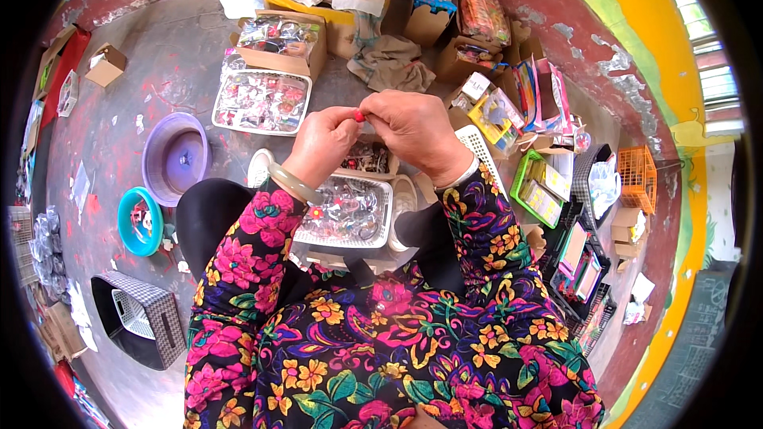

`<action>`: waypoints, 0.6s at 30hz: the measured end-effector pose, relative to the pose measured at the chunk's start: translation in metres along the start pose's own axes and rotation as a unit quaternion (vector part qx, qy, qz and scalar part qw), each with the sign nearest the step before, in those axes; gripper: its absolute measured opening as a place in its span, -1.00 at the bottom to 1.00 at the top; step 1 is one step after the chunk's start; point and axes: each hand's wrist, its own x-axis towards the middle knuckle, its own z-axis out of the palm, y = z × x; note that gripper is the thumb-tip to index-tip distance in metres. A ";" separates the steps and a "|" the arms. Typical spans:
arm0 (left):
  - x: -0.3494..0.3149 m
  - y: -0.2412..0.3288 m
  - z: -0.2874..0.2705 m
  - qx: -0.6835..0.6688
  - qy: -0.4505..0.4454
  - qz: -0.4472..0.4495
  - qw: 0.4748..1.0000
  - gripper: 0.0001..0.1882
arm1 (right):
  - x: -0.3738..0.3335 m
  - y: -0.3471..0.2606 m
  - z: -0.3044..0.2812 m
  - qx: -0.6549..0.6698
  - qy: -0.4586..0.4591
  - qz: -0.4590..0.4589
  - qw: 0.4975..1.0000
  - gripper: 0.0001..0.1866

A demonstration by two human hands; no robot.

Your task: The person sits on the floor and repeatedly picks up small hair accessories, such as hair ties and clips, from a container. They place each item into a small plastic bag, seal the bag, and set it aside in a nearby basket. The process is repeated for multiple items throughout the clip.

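In front of me, above the baskets, my left hand (326,139) and my right hand (417,131) meet at the fingertips. Both pinch a small red piece (359,116), largely covered by the fingers, so its kind does not show. A pale bangle circles my left wrist. Below the hands stands a white basket (389,210) full of small items in clear wrapping. Just beyond it, partly hidden by my hands, is a cardboard box (393,164) with dark small items.
Farther off stand another white basket (258,130) of packets and a cardboard box (316,52). A purple basin (151,163), a turquoise basin (125,238) and a checked bin (163,330) are at left. A green basket (521,183) and an orange crate (638,179) are at right.
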 end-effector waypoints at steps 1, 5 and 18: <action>0.000 0.000 0.000 -0.014 -0.010 -0.004 1.000 -0.77 | 0.000 0.001 0.000 -0.011 -0.005 -0.008 1.000 -0.91; -0.003 0.008 0.001 -0.081 -0.087 -0.013 0.993 -0.77 | -0.003 0.009 0.003 0.033 0.000 -0.011 0.999 -0.90; -0.013 0.025 0.004 -0.207 -0.154 -0.104 0.960 -0.74 | 0.000 0.009 -0.022 0.186 -0.126 0.064 0.972 -0.77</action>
